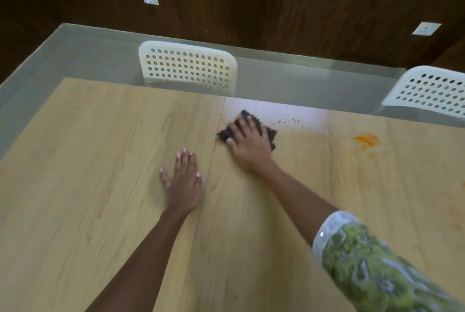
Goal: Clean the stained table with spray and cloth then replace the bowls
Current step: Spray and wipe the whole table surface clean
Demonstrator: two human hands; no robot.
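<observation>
Pressing flat on the dark cloth point(247, 130), the right hand point(247, 143) has fingers spread straight over it, prob. to keep the whole pad rubbing the wooden table point(100, 160) near the seam, while the left hand point(185, 185) lies open, palm down w/ nothing in it, likely as a brace for the reach. Spray droplets point(289, 120) sit just right of the cloth & an orange stain point(367, 140) lies well apart further right, unwiped. Two white perforated chairs point(187, 67) stand at the far edge; no bowls or spray bottle in view, nothing blocks the path to the stain.
</observation>
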